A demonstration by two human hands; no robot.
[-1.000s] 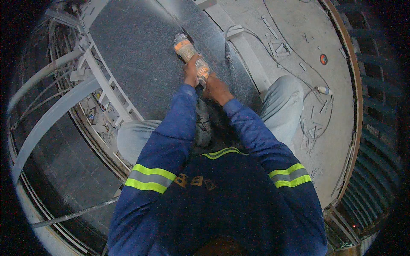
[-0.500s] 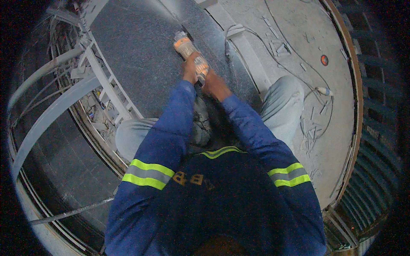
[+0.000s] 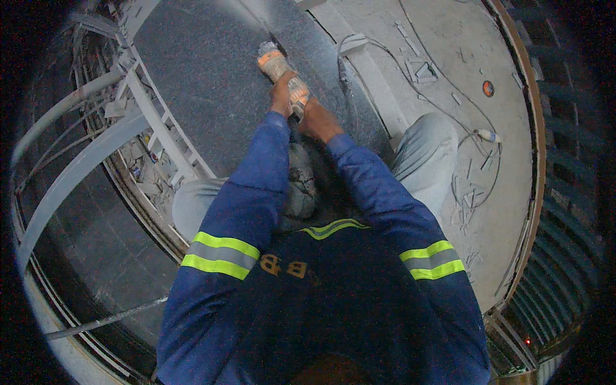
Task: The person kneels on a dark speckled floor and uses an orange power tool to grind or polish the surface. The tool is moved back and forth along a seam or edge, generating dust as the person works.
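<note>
A dusty orange-and-grey angle grinder [image 3: 274,65] is held over a dark speckled stone slab [image 3: 192,83], its head pointing away from me. My left hand [image 3: 281,96] is closed round the middle of its body. Behind it, my right hand [image 3: 319,120] grips the rear end. From the grinder's head a pale plume of dust [image 3: 247,16] fans out toward the far edge. A dark straight line runs in the slab just ahead of the tool. The grinder's disc cannot be made out. My knees are bent on both sides of the work.
A dusty concrete floor [image 3: 475,64] lies to the right, with a looping cable [image 3: 443,70], a white connector [image 3: 489,136], a small orange-rimmed disc [image 3: 488,88] and stone offcuts [image 3: 471,196]. At left stand a pale metal frame [image 3: 154,119] and curved pipes [image 3: 83,170].
Both hands and the grinder have shifted slightly away from me and to the left. The grip is the same, and the dust still streams.
</note>
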